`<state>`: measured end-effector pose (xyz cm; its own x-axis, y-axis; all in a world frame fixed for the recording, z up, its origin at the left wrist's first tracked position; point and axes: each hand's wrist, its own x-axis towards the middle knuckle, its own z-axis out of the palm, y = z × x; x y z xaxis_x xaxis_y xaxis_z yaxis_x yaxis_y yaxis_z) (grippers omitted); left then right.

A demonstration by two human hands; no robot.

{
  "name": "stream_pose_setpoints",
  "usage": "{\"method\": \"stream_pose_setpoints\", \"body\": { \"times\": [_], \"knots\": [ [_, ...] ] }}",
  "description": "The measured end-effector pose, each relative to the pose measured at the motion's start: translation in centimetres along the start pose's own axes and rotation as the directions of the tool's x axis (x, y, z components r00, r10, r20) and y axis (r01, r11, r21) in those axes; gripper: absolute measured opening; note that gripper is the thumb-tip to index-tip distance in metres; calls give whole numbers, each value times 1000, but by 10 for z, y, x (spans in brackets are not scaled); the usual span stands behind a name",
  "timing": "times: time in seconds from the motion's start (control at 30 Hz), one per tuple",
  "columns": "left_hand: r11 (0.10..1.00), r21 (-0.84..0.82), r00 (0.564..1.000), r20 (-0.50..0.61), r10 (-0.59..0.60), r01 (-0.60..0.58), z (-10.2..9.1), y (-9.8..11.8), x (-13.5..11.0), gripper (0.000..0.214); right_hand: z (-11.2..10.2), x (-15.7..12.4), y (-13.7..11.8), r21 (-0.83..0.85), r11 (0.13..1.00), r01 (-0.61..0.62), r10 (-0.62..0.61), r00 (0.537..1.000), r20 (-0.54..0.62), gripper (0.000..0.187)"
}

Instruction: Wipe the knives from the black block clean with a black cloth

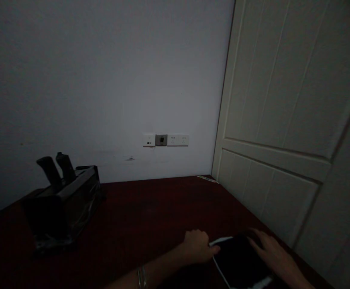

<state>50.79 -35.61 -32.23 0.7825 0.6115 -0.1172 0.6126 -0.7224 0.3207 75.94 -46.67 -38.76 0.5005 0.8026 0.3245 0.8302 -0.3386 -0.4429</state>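
Observation:
A flat black device with a white edge, like a tablet [238, 261], lies on the dark red table [151, 216] at the lower right. My left hand [197, 245] is curled at the tablet's left edge, fingers closed where a thin white strip or cable runs down. My right hand [273, 251] rests on the tablet's right side with fingers spread flat. A bracelet circles my left wrist. The dim light hides fine detail.
A black holder [63, 204] with two dark handles sticking up stands at the table's left. White wall sockets [165, 139] sit low on the wall behind. A cream panelled door [283, 120] borders the table's right edge.

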Motion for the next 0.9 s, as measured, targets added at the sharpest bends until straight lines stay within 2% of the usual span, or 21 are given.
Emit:
{"method": "stream_pose_setpoints", "body": {
  "times": [0.13,0.3,0.4,0.5,0.57,0.67,0.8,0.9],
  "knots": [
    [999,33,999,-1,37,-37,12,10,10,48,4,-2,9,38,999,8,-11,997,71,51],
    [999,-2,999,-4,52,-52,18,15,16,39,10,-1,18,55,998,-20,13,993,116,48],
    [993,-94,998,-15,64,-66,17,12,20,30,13,1,21,86,996,-11,1,992,125,44],
    [950,-311,999,43,31,-16,15,5,24,21,13,2,21,136,991,-13,-5,992,128,40],
    [856,-517,997,73,27,15,15,-1,26,18,13,3,18,168,985,-26,3,991,132,37],
    [641,-763,995,92,-25,86,16,-11,28,20,11,4,6,191,980,-53,22,987,160,32],
    [384,-912,989,114,-94,142,13,-26,19,27,10,5,-20,253,967,-36,-23,974,226,23],
    [299,-948,990,79,-115,111,7,-40,7,30,14,8,-45,358,934,-18,-69,971,229,22]
  ]
}}
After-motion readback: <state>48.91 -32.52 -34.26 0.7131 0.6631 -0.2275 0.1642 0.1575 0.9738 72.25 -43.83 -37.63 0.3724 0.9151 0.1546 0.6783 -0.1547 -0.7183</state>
